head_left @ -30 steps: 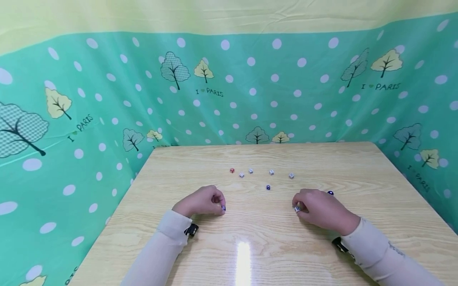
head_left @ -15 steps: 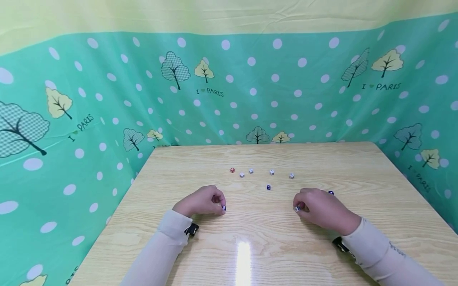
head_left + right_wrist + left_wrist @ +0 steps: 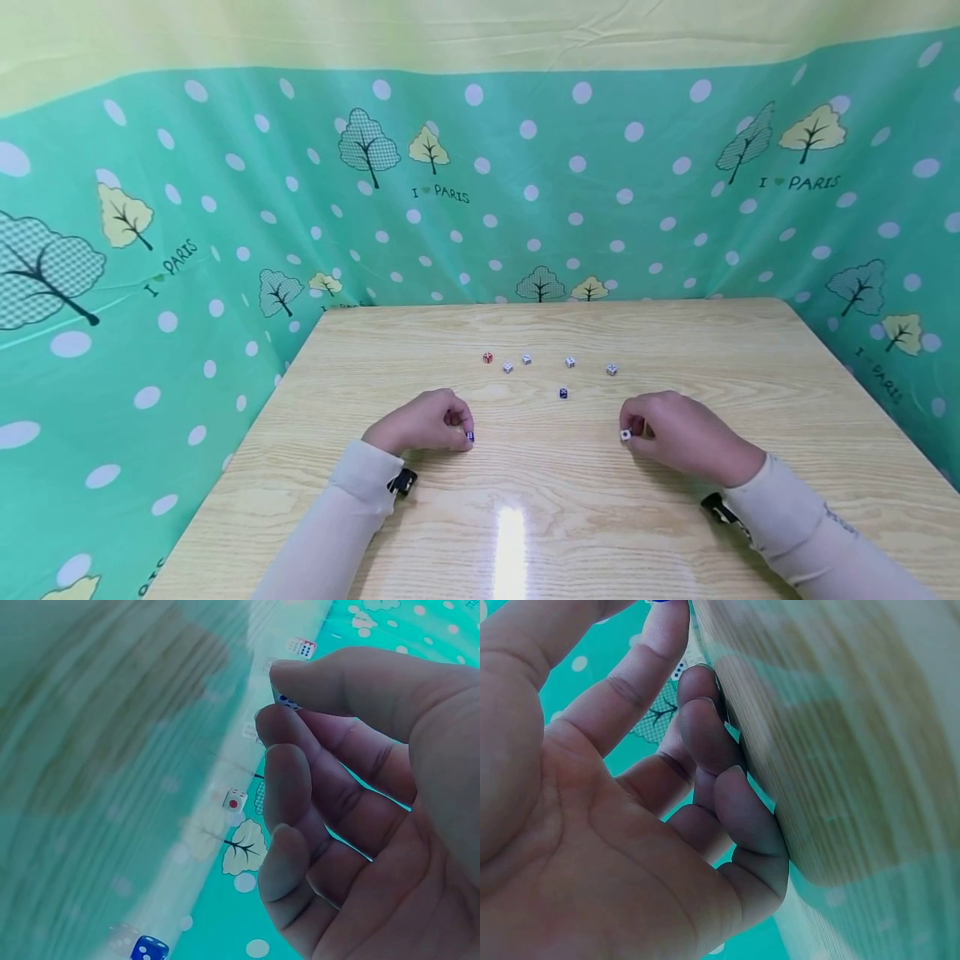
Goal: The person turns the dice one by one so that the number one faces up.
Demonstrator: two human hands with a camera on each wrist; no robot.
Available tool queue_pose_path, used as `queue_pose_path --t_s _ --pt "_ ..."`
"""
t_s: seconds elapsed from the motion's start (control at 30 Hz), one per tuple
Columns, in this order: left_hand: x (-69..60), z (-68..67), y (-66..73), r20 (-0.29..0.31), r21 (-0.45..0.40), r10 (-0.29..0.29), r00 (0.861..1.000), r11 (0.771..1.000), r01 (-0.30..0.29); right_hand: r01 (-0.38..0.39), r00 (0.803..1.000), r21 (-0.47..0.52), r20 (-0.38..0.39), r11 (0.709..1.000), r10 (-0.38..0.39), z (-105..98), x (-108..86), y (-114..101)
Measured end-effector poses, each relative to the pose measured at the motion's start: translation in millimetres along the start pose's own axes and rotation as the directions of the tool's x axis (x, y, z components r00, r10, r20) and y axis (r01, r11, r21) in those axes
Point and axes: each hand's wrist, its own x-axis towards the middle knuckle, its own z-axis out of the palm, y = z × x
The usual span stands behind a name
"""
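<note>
My left hand (image 3: 423, 422) rests on the wooden table and pinches a blue die (image 3: 470, 436) between thumb and forefinger. Only a sliver of that die shows at the top of the left wrist view. To the right, my right hand (image 3: 681, 435) pinches a white die (image 3: 626, 435) by thumb and forefinger, low over the table. A single dark pip faces up in the head view; in the right wrist view the die is mostly covered by the fingertips. Another blue die (image 3: 150, 949) lies beyond the right hand, hidden by it in the head view.
Farther back on the table (image 3: 420, 333) lie a red die (image 3: 487, 357) and several white dice, one being the rightmost white die (image 3: 611, 369). A blue die (image 3: 563, 393) sits nearer, between the hands. A green dotted curtain (image 3: 525, 167) surrounds the table's back and sides.
My right hand has shifted slightly right, and the white die has turned to show a single pip. The blue die behind that hand is now hidden in the head view. My left hand stays put.
</note>
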Motion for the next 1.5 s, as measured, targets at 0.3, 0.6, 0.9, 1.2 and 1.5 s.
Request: queue_pose_path --t_s 0.3,0.6,0.9,1.2,1.5 --pt "0.1 0.0 -0.1 0.006 -0.010 0.000 1.000 1.000 0.000 -0.017 0.999 0.058 0.031 0.998 0.016 2.0 0.7 5.9" --pt "0.6 -0.5 1.4 0.005 -0.010 0.003 1.000 1.000 -0.003 -0.030 0.999 0.070 0.042 0.997 0.028 4.1 1.3 11.2" --pt "0.3 0.0 1.0 0.003 -0.003 0.000 1.000 1.000 0.000 -0.038 0.998 0.074 0.057 0.997 0.034 4.6 2.5 13.0" --pt "0.1 0.5 -0.6 0.003 -0.012 -0.001 1.000 1.000 0.001 0.005 0.999 0.045 0.038 0.999 -0.007 3.1 1.8 12.8" --pt "0.3 0.5 -1.6 0.002 -0.003 0.001 1.000 1.000 -0.001 0.019 0.999 0.013 0.032 1.000 -0.019 -6.0 0.2 20.2"
